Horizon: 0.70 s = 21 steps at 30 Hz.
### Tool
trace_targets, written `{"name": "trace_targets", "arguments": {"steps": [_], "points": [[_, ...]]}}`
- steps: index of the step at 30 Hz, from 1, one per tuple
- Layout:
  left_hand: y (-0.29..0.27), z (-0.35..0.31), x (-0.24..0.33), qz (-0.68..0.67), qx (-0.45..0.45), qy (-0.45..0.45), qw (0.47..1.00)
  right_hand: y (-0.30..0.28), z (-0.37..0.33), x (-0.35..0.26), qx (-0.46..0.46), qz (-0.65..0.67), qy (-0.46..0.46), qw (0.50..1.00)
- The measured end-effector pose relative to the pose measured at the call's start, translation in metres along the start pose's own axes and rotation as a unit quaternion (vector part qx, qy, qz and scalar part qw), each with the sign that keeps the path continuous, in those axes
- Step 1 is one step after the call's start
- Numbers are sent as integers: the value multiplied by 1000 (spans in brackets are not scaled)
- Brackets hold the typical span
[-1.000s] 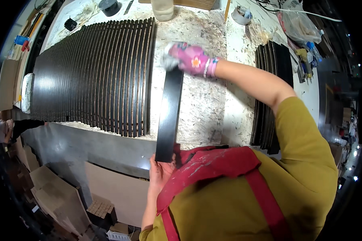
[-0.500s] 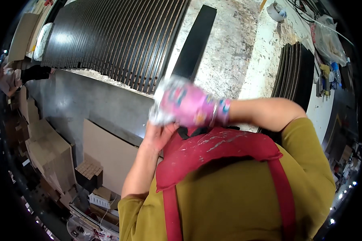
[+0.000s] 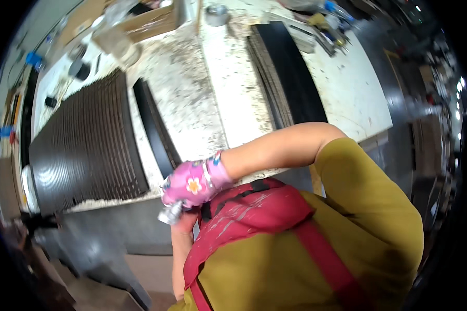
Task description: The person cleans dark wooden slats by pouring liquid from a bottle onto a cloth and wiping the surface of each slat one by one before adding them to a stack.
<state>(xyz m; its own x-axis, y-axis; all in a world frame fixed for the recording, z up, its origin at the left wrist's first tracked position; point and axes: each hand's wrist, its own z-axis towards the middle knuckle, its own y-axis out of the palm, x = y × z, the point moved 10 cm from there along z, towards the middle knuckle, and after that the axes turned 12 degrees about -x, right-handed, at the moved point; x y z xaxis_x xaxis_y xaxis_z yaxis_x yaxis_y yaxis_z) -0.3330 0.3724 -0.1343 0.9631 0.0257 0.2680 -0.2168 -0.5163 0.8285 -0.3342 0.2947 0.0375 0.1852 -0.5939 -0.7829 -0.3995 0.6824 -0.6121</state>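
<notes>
My right hand point(image 3: 191, 185), in a pink flowered glove, is at the table's near edge, by the near end of a narrow black strip point(image 3: 153, 127). Its fingers look curled, and crumpled silvery-white material point(image 3: 170, 212) shows at their tips. Whether that is a rag or part of the glove I cannot tell. Just below is my bare left hand point(image 3: 184, 224), against or very near the glove, its fingers mostly hidden. To the left lies a wide row of dark strips point(image 3: 85, 150), packed side by side.
A stack of black boards point(image 3: 290, 72) lies on the right of the stained white table point(image 3: 347, 88). Farther back are a tape roll point(image 3: 216, 15), a cardboard box point(image 3: 148, 23), a cloudy plastic container point(image 3: 120, 45) and tools point(image 3: 327, 39). Cardboard sheets point(image 3: 150, 269) stand below the left edge.
The view has swung right, showing more of the table's far side. My hands stay close together in front of the red apron, the gloved one now lower and left in the picture.
</notes>
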Motion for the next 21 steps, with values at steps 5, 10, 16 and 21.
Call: {"name": "trace_targets", "arguments": {"steps": [5,10,16,21], "points": [[64,20,-13,-35,-151,-93,984,-104,-135,-11,210,145,4,967],[79,35,-20,65,-174,-118,976,-154,-341,10,555,131,153,807],[123,60,-10,462,-26,38,885,-77,-509,42,780,194,113,584],[223,56,-48,461,-74,77,881,-25,-533,77,809,171,172,535]]}}
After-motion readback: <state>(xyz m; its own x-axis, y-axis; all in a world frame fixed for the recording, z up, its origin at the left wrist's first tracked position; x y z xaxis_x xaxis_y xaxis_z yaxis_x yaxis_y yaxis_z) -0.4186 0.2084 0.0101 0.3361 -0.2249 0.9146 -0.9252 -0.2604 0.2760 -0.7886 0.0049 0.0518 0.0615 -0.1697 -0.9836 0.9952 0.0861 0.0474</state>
